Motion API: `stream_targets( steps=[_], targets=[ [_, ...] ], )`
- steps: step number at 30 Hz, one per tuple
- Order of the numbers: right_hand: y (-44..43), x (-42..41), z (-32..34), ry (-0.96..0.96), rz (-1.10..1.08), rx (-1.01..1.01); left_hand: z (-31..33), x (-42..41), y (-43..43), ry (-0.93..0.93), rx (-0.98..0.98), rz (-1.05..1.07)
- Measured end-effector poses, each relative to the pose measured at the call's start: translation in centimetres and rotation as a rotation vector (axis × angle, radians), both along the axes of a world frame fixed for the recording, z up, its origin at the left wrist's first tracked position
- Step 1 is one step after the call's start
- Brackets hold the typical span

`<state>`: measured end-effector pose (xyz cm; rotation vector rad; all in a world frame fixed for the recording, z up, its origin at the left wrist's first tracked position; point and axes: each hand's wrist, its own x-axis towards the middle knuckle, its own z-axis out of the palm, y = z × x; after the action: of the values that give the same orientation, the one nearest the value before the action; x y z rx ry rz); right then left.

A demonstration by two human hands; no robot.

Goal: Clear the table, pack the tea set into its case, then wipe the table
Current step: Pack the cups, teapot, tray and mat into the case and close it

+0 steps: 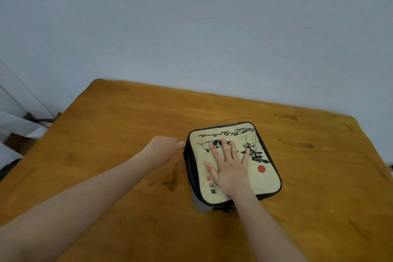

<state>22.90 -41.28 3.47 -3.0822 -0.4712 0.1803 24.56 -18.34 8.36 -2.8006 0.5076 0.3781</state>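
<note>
right hand (pixel 228 168): flat, fingers spread, pressing on case lid
left hand (pixel 164 147): at the case's left edge, fingertips hidden against black side, can't tell its grip
case (pixel 266 181): lid down, cream top with ink drawing, lying on desk, right of centre
desk (pixel 106 134): orange-brown wood, dark smudges

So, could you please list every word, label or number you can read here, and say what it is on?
Nothing can be read for certain.
Black characters on the case lid, next to the right hand: too blurred to quote.
Small red seal above them: too small to read.
</note>
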Motion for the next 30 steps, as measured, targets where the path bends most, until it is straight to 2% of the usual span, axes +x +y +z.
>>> stream_targets(
  steps=[5,13,20,27,30],
  targets=[
    [0.1,-0.1,0.2,0.014,-0.014,-0.021,0.9,-2.8,-2.0,0.078,0.024,-0.087],
    [0.1,-0.3,0.1,-0.019,-0.017,-0.011,1.5,-8.7,-4.9,0.167,0.003,-0.082],
    [0.3,-0.8,0.6,-0.028,-0.015,-0.008,1.1,-11.9,-7.6,0.146,0.005,0.124],
    [-0.8,-0.9,2.3,0.010,0.034,0.077,0.4,-14.3,-10.6,0.063,-0.098,0.502],
    [-4.4,-1.4,3.2,-0.030,-0.098,0.135,0.0,-15.1,-11.3,0.027,-0.112,0.587]
  ],
)
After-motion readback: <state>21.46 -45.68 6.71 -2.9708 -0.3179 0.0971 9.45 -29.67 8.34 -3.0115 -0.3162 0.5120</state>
